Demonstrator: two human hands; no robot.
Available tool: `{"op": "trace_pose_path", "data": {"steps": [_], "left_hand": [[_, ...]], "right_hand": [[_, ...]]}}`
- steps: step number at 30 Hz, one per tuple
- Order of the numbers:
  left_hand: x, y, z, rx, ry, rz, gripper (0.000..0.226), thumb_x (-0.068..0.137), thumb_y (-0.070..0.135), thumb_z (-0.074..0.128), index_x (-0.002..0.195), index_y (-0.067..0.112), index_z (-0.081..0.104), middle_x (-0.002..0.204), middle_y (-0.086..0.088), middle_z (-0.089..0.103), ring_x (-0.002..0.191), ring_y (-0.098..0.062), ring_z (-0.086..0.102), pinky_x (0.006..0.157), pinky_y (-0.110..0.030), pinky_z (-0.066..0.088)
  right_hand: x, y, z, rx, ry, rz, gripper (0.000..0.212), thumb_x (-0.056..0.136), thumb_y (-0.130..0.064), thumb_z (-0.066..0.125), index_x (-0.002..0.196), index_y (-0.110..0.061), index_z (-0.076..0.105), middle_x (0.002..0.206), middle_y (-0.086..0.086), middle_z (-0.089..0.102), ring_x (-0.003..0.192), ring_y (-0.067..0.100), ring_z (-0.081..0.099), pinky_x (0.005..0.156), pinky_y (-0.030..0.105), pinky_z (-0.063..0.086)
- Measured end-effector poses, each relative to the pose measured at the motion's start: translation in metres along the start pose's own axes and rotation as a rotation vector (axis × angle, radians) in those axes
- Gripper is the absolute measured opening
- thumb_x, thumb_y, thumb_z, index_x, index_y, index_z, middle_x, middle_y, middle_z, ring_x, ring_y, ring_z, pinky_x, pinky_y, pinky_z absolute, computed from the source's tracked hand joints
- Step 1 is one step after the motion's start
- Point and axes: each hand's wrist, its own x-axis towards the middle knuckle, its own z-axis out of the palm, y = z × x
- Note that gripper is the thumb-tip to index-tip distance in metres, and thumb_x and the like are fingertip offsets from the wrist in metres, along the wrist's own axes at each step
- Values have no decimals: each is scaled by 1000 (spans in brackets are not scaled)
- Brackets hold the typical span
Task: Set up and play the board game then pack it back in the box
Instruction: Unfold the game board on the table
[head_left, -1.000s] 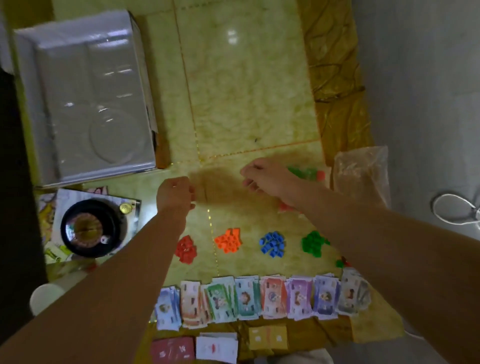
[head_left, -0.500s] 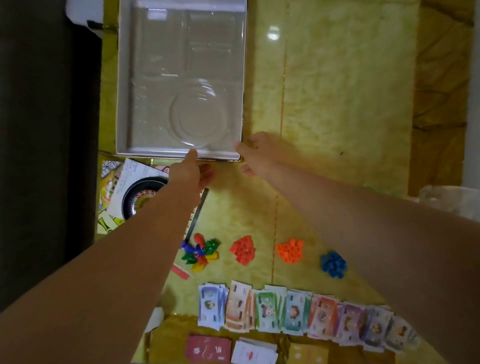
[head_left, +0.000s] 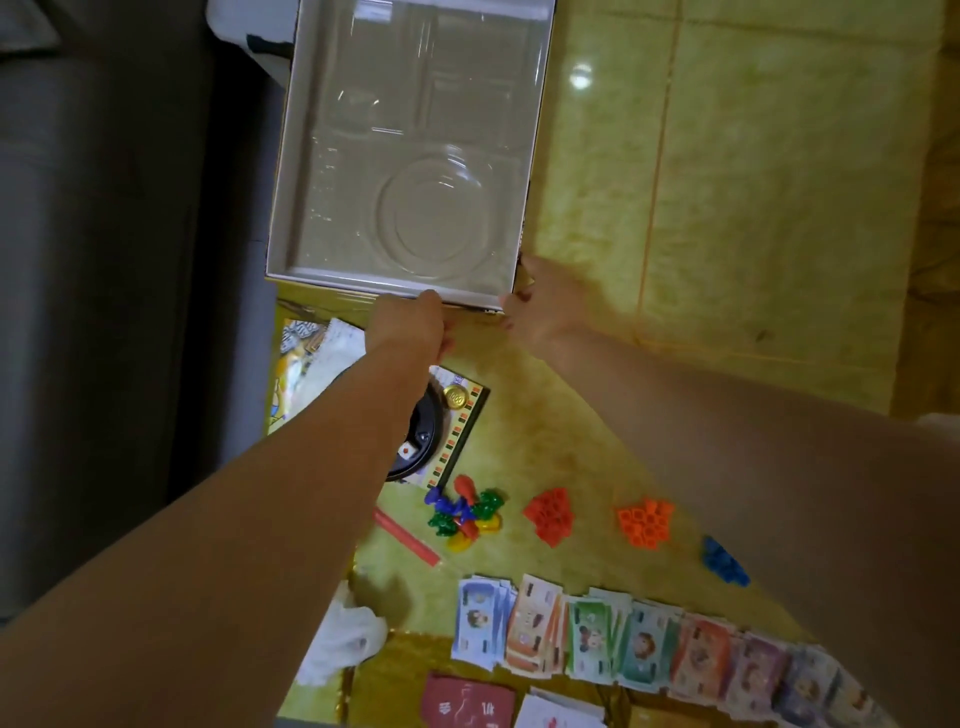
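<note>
The open game box (head_left: 291, 171), white-walled with a clear moulded plastic insert, lies at the top of the floor. My left hand (head_left: 410, 325) grips its near rim, fingers curled under. My right hand (head_left: 543, 306) holds the box's near right corner. Below my left arm a black roulette wheel (head_left: 428, 441) with a gold coin (head_left: 457, 397) sits on the folded board (head_left: 460, 441). Nearer lie mixed pawns (head_left: 465, 512), red houses (head_left: 550, 514), orange houses (head_left: 644, 522), blue houses (head_left: 724, 561) and a row of play money (head_left: 623, 639).
A grey sofa (head_left: 104, 312) borders the left side. Printed paper (head_left: 301, 358) lies under the wheel's far side. A red strip (head_left: 405, 530), a white plastic bag (head_left: 343, 644), a red card deck (head_left: 467, 701) and white cards (head_left: 556, 714) sit near me. Yellow floor tiles (head_left: 753, 208) spread to the right.
My view swung left from the middle of the floor to the box. Both hands travelled from above the house piles to the box's near edge and took hold of it.
</note>
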Motion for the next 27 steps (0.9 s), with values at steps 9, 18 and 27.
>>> {"op": "trace_pose_path", "data": {"steps": [9,18,27], "left_hand": [[-17,-55,-51,656,333,-143,53,92,38,50,137,12,40,143,-19,28,131,-38,27,104,-46,30],[-17,-94,-56,399,180,-81,45,93,28,51,133,10,40,134,-22,47,124,-39,46,103,-39,38],[-14,-104,-72,392,239,12,38,93,20,49,131,15,50,136,-15,47,120,-34,50,97,-36,40]], "right_hand": [[-50,11,20,-234,-84,25,42,89,-33,60,123,-9,51,118,6,58,108,26,57,90,35,48],[-72,20,61,-287,-221,-97,31,91,-30,62,110,-7,53,101,9,57,91,26,54,66,29,36],[-65,36,34,-178,-213,42,35,94,-10,51,63,-15,36,69,11,44,75,25,49,66,34,35]]}}
